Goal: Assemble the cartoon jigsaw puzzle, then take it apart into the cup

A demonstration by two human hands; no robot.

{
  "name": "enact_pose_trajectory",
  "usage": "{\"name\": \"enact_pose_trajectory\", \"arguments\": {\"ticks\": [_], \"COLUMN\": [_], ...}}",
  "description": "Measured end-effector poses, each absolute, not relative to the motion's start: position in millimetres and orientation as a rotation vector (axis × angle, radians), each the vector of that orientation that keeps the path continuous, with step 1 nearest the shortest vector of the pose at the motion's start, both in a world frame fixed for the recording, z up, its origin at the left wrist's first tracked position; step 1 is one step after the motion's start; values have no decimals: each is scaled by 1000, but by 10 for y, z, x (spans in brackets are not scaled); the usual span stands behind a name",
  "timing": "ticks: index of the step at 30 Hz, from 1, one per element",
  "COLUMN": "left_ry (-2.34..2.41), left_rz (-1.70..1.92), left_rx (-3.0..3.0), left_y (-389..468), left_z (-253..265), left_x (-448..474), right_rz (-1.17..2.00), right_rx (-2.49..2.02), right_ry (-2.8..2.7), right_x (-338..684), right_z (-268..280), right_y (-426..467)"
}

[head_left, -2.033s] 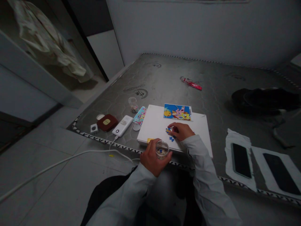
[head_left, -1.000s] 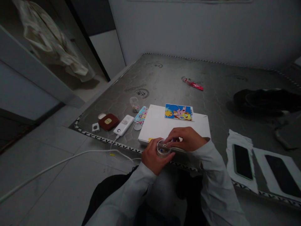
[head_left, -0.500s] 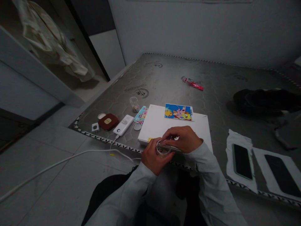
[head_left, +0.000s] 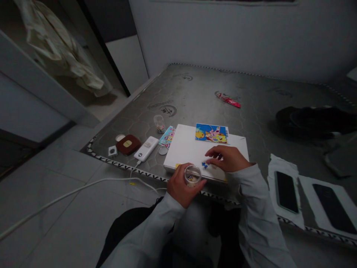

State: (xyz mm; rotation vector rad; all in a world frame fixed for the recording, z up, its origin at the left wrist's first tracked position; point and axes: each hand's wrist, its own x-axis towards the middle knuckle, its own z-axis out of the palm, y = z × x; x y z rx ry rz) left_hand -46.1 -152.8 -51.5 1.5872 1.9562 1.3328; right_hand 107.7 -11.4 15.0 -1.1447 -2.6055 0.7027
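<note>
My left hand (head_left: pixel 181 186) is wrapped round a small clear plastic jar (head_left: pixel 192 175) at the front edge of the white box. Small coloured pieces lie in the bottom of the jar. Over the box (head_left: pixel 182 143), my right hand (head_left: pixel 227 158) has its thumb and fingers apart, with nothing visible between them. Close to its thumb tip are small blue pieces (head_left: pixel 204 165), which look like jigsaw pieces, on the box top. A cartoon picture card (head_left: pixel 212 133) rests along the box's far edge.
Left of the box are a second clear jar (head_left: pixel 159 124), a round lid (head_left: pixel 163 150), a cartoon card (head_left: pixel 167 137), a white power bank (head_left: pixel 147 149) with a cable, and a brown case (head_left: pixel 128 144). Two phones (head_left: pixel 286 191) lie on the right; a red wrapper (head_left: pixel 228 100) lies farther back.
My right hand has moved from the jar's mouth rightward over the box, and its fingers have parted. Blue pieces now show beside it. The left hand still holds the jar.
</note>
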Motion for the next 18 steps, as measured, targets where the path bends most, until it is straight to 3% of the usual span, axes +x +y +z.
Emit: {"name": "enact_pose_trajectory", "arguments": {"ticks": [8, 18], "left_ry": [1964, 1980], "left_rz": [1325, 1332], "left_rx": [1562, 1603], "left_y": [-1536, -1527], "left_z": [-501, -545], "left_x": [-448, -458], "right_rz": [704, 799], "right_rx": [-1165, -1244], "right_ry": [-2814, -2825], "right_x": [1015, 1038], "right_z": [-187, -108], "right_y": [57, 37]}}
